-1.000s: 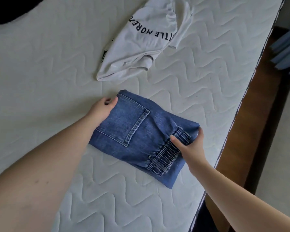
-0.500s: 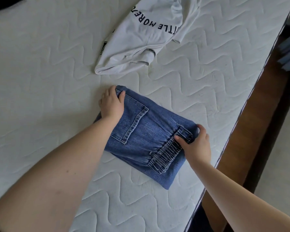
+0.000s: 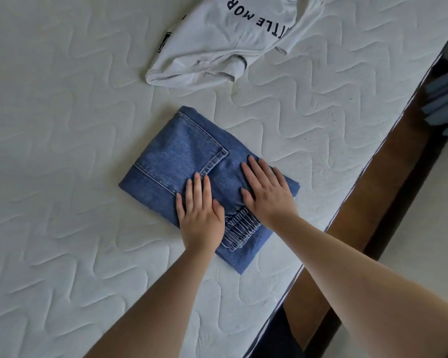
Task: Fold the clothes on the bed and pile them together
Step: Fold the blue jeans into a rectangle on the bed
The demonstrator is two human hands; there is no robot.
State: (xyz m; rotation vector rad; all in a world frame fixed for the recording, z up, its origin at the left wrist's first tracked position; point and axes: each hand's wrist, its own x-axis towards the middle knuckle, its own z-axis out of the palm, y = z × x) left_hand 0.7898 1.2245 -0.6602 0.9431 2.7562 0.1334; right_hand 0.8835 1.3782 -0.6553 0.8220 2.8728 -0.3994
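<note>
Both forearms reach up from the bottom of the frame toward the centre, bare to the lower edge. The left hand lies flat, palm down, on the jeans, its fingers straight and close together, pointing toward the top of the frame, with the fingertips at the lower corner of the back pocket. The right hand lies flat on the same garment just to the right, fingers straight and slightly spread, pointing toward the upper left; its palm covers the right part of the denim. Neither hand grips anything: both press on the cloth with flat palms. Between and below the two wrists the gathered elastic waistband shows, puckered into tight ridges. The jeans are blue denim folded into a compact rectangle, set at a slant in the centre of the frame on the white quilted mattress, with the stitched pocket facing up on the upper left part and a lower layer sticking out at the bottom corner. A light grey shirt with dark lettering lies crumpled and unfolded at the top centre, apart from the jeans. Along the right side runs the mattress edge, with a brown wooden frame beside it.
</note>
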